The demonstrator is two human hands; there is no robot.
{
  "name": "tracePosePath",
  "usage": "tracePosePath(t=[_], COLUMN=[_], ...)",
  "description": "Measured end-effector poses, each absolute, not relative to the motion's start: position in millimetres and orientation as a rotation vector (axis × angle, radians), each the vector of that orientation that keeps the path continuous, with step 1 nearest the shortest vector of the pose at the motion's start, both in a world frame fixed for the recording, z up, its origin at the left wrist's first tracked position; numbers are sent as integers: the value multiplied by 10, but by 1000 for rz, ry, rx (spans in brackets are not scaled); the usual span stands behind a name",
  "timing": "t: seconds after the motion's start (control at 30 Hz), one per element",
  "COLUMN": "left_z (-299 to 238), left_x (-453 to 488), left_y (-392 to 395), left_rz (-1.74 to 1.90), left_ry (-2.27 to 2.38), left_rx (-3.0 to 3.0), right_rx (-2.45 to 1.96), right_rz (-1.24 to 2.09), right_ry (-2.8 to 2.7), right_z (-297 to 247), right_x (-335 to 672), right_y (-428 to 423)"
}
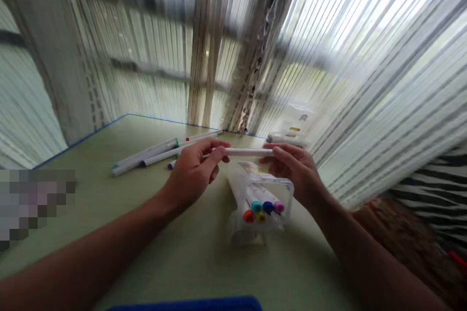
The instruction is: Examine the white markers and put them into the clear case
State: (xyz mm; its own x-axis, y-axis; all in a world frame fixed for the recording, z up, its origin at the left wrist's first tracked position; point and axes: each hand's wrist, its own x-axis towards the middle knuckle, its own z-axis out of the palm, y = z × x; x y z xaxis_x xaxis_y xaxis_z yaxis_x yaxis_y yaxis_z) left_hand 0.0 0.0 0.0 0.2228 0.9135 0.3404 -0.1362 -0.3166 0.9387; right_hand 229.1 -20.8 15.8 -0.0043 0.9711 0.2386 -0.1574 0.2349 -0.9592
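Note:
A white marker is held level above the table between both hands. My left hand pinches its left end, where a red cap tip shows. My right hand grips its right end with curled fingers. Just below them lies a clear plastic marker case on its side, with several markers inside showing orange, teal, blue, yellow and purple caps.
Several loose white markers lie on the pale green table behind my left hand. A small clear box sits by the striped curtains. A zebra-patterned fabric is at the right. A blue edge shows at the bottom.

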Motion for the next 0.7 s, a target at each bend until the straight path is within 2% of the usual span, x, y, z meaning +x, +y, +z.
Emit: tracePosePath(t=[0.37,0.7], left_z=[37,26], left_x=[15,24], left_y=[-42,-15], left_rz=[1315,1294], left_ry=[727,748], left_rx=[1331,1444], right_rx=[-860,-908], right_rz=[1202,1064], right_ry=[-1182,-1241], right_z=[183,144], right_x=[2290,2303], right_y=[-236,-198])
